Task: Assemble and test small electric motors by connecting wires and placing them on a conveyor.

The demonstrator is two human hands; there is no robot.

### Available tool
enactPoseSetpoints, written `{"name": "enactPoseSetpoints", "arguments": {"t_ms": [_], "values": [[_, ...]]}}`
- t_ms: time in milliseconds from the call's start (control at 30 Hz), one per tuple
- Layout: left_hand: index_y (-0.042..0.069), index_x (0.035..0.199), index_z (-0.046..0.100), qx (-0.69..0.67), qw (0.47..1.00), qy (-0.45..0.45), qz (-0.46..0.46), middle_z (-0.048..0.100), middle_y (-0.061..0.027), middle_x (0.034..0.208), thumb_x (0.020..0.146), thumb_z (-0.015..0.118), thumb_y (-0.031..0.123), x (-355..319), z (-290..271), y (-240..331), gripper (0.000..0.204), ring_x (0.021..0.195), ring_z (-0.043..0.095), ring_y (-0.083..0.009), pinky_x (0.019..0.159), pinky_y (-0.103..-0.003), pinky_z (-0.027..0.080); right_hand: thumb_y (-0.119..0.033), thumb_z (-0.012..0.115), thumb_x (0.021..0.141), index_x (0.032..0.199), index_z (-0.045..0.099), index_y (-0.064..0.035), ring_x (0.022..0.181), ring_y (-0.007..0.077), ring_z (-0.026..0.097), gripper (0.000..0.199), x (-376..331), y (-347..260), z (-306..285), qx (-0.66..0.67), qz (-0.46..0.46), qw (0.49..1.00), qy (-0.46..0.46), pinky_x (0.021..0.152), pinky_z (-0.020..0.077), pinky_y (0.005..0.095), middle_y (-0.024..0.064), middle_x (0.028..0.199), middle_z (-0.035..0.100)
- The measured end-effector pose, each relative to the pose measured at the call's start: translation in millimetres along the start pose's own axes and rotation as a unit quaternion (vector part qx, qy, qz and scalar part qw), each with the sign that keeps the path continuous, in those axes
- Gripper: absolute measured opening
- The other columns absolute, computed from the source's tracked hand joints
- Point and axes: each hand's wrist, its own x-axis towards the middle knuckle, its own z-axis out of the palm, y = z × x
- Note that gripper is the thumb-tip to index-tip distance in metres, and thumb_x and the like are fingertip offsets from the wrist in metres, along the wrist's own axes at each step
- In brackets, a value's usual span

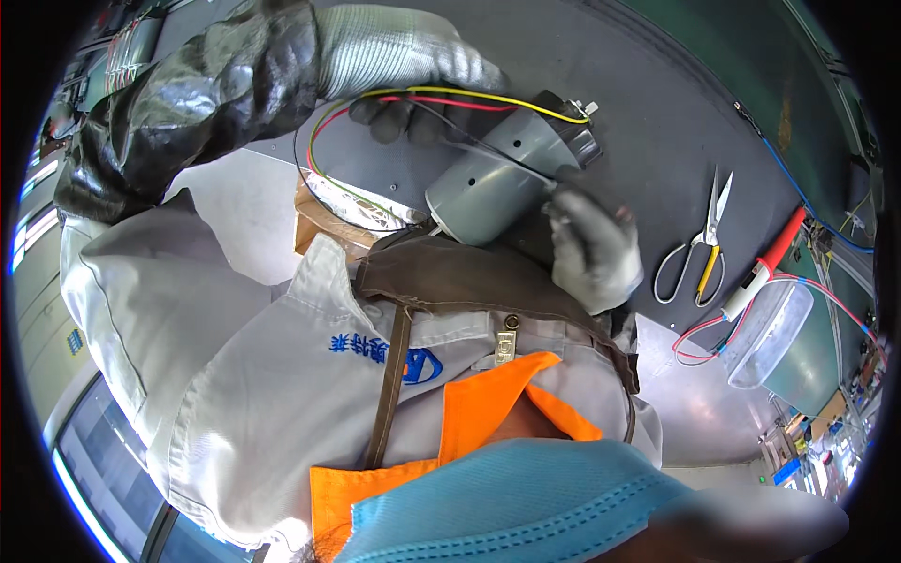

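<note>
A dark grey cylindrical motor [493, 178] lies tilted across the bench, two small holes in its side and a metal shaft at its lower left end. Yellow, red and black wires [450, 91] loop leftward from its upper right end. My left hand [413, 66], in a whitish knit glove with dark fingers, is above the motor; its fingers curl around the wires. The black wire [497, 152] runs across the motor to my right hand [591, 244]. That gloved hand is partly blurred beside the motor's right end, its fingers closed at the wire's end.
On the right lie scissors [704, 239] with one yellow-covered handle. Beyond them are a red-and-white pen-shaped tool [765, 263] with a cable, and a translucent tray [770, 333]. A cardboard box [324, 225] stands at the near edge of the dark bench [638, 103]. A blue cable [798, 183] runs along the right.
</note>
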Motion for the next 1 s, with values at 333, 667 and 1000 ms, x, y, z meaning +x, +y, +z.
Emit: {"name": "enactPoseSetpoints", "arguments": {"t_ms": [333,667,1000], "values": [[-0.003,0.115,0.063,-0.262,0.938,0.154,0.170,0.069,-0.0074,0.086,0.094,0.065,0.019,41,47,-21,0.030,0.068,0.066,-0.0092,0.051,-0.021,0.050,-0.008,0.071,0.079,0.100,0.072,-0.0079,0.080,0.0292,0.068,0.021,25,-1,4,-0.176,-0.120,0.961,-0.179,0.065,0.0552,0.0389,0.0126,0.104,0.070],[-0.001,0.108,0.070,-0.189,0.887,0.284,0.313,0.068,-0.0009,0.082,0.092,0.066,0.015,67,78,-6,0.023,0.066,0.059,-0.0043,0.057,-0.020,0.049,0.000,0.055,0.093,0.126,0.057,0.0043,0.068,0.0146,0.066,0.033,51,12,1,0.411,0.167,0.892,0.091,0.055,0.0517,0.0248,0.0179,0.095,0.072],[0.001,0.108,0.072,-0.082,0.871,0.311,0.371,0.069,-0.0005,0.083,0.094,0.065,0.012,69,80,-2,0.019,0.071,0.058,-0.0023,0.061,-0.020,0.050,-0.003,0.058,0.089,0.137,0.051,0.0007,0.059,0.0101,0.059,0.049,63,-6,-12,0.355,0.254,0.896,0.080,0.048,0.0449,0.0220,0.0118,0.083,0.070]]}}
